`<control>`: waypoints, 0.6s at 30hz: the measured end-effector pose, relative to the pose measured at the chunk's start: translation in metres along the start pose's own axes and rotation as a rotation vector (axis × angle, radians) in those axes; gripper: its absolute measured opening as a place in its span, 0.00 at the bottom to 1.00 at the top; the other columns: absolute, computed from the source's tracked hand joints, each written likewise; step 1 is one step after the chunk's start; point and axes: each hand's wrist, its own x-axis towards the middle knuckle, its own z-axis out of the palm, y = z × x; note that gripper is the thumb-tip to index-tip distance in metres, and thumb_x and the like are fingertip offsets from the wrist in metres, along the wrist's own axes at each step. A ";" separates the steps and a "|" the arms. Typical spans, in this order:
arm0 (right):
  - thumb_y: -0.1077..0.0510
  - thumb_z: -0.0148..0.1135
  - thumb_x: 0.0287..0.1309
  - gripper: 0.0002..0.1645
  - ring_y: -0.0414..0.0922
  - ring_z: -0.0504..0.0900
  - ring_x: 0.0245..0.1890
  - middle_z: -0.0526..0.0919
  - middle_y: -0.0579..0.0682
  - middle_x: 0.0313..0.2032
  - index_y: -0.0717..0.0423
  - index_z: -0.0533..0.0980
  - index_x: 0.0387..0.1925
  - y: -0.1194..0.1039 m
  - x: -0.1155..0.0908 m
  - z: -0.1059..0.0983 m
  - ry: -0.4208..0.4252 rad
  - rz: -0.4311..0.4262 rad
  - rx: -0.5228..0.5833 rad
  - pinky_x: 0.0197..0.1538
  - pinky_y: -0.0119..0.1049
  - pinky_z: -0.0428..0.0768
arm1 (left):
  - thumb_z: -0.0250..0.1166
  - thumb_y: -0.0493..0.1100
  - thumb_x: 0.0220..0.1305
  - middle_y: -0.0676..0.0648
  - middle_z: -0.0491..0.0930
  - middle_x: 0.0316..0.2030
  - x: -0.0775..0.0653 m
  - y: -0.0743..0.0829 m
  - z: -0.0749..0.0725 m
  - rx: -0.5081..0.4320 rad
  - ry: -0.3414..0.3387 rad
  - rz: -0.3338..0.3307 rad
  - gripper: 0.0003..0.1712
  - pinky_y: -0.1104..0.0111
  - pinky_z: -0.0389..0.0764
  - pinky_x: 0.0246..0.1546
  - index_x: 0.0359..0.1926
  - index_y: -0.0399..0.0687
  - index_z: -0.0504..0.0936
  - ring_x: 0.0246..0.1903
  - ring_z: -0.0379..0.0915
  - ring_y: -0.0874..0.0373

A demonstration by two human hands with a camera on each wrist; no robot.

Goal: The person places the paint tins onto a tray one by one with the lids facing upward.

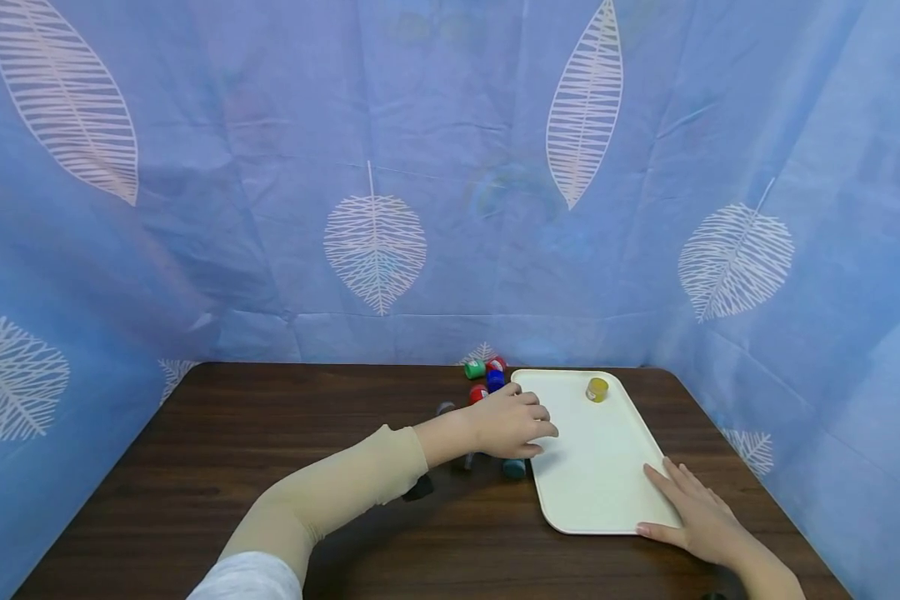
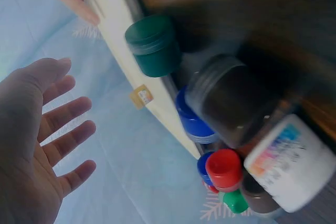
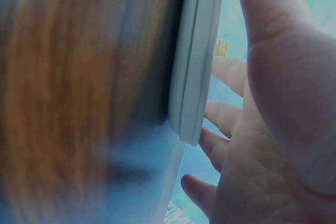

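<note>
My left hand (image 1: 512, 423) hovers over the left edge of a white tray (image 1: 592, 467). Its fingers are spread and hold nothing, as the left wrist view shows. Beside the tray's left side are small lidded jars: a teal jar (image 2: 153, 45), a blue jar (image 2: 195, 116), a dark jar (image 2: 231, 100), a jar with a white label (image 2: 291, 163), a red-lidded jar (image 2: 224, 169) and a green jar (image 1: 475, 369). A yellow jar (image 1: 597, 389) stands alone on the tray's far part. With fingers extended, my right hand (image 1: 701, 517) rests at the tray's near right corner.
A dark wooden table (image 1: 285, 417) carries everything. The jars form a loose group between the tray and the table's left part. Behind the far edge hangs a blue cloth (image 1: 450, 250) with white leaf prints, which also runs along both sides.
</note>
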 end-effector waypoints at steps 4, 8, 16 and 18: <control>0.37 0.68 0.51 0.51 0.77 0.58 0.64 0.58 0.76 0.67 0.62 0.64 0.68 0.000 -0.001 -0.001 0.005 0.001 -0.002 0.52 0.76 0.62 | 0.57 0.60 0.69 0.62 0.79 0.55 -0.009 0.003 0.004 0.024 0.008 0.034 0.21 0.66 0.70 0.51 0.60 0.70 0.76 0.55 0.72 0.63; 0.37 0.68 0.51 0.51 0.77 0.58 0.64 0.58 0.76 0.67 0.62 0.64 0.68 0.000 -0.001 -0.001 0.002 0.004 0.000 0.52 0.76 0.62 | 0.58 0.58 0.68 0.62 0.79 0.55 -0.016 0.005 0.007 0.035 -0.008 0.051 0.21 0.66 0.69 0.51 0.60 0.70 0.76 0.54 0.71 0.63; 0.37 0.67 0.52 0.51 0.77 0.57 0.64 0.57 0.76 0.68 0.63 0.64 0.68 0.000 0.000 0.000 -0.019 0.015 0.017 0.53 0.77 0.60 | 0.60 0.57 0.66 0.61 0.75 0.58 -0.024 0.007 0.013 0.059 -0.116 0.096 0.25 0.64 0.68 0.54 0.64 0.71 0.72 0.58 0.67 0.63; 0.37 0.67 0.52 0.51 0.77 0.57 0.64 0.57 0.76 0.68 0.63 0.64 0.68 -0.001 0.000 0.000 -0.015 0.014 0.016 0.53 0.77 0.60 | 0.61 0.57 0.65 0.61 0.75 0.58 -0.025 0.008 0.015 0.070 -0.132 0.105 0.25 0.64 0.68 0.53 0.63 0.72 0.72 0.58 0.67 0.63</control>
